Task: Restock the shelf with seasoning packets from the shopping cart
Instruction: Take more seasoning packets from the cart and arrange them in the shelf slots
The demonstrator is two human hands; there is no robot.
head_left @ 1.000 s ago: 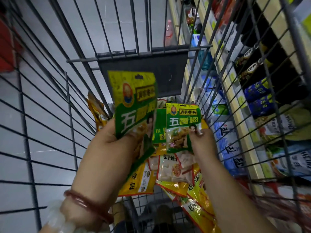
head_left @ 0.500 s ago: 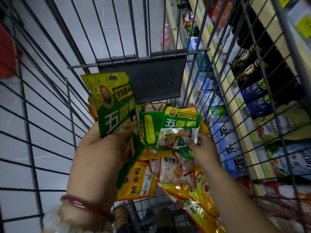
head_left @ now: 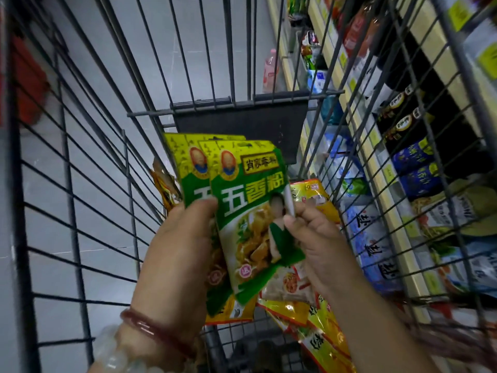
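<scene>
Your left hand (head_left: 172, 254) holds two green seasoning packets (head_left: 250, 211), the thumb pressed flat on the front one and the other fingers curled behind, out of sight. The two packets overlap like cards, the back one showing at the upper left of the front one. Both stand nearly upright, tilted a little to the left. Your right hand (head_left: 320, 238) pinches the right edge of the front packet between thumb and bent fingers (head_left: 291, 220); how many fingers are behind the edge I cannot tell, because the packet hides them.

Around your left wrist there is a dark red bracelet (head_left: 156, 332) and, closer to you, a pale bead bracelet (head_left: 118, 359).

Below the green packets, on the bottom of the shopping cart (head_left: 80, 238), lies a loose pile of yellow packets (head_left: 317, 324), some touching each other. More yellow packets show behind the green ones on both sides. Above the green packets is the dark plastic flap (head_left: 242, 125) of the cart.

To the right of the green packets, through the cart wires, you see the shelf (head_left: 398, 238) with blue salt bags (head_left: 373, 246) and, higher, dark bottles (head_left: 400, 117).
</scene>
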